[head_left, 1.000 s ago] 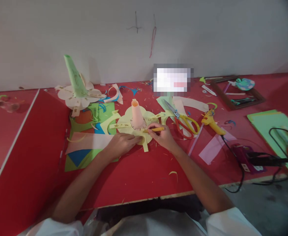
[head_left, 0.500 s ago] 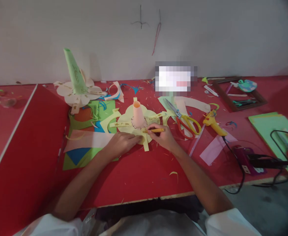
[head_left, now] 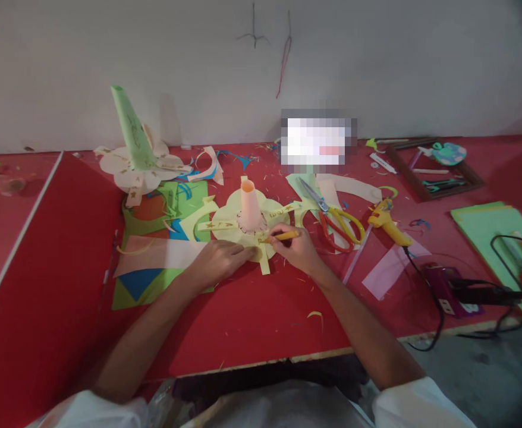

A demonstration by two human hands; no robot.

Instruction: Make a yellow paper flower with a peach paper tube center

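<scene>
A pale yellow paper flower lies on the red table, with a pink paper cone standing upright at its middle. Strips with golden writing stretch out across its petals. My right hand is closed around a yellow pen, its tip on the strip pointing towards me, below the cone. Marks show on the strip by the tip. My left hand lies flat, fingers stretched out, fingertips resting on the flower's near left edge.
A white paper flower with a green cone stands at back left. Scissors, a yellow glue gun with its cord, and a wooden frame are on the right. Paper scraps lie around; a red panel rises at left.
The pen has shifted very slightly at the strip, where the written mark now shows more. My left hand stays in place. The view has tilted a little.
</scene>
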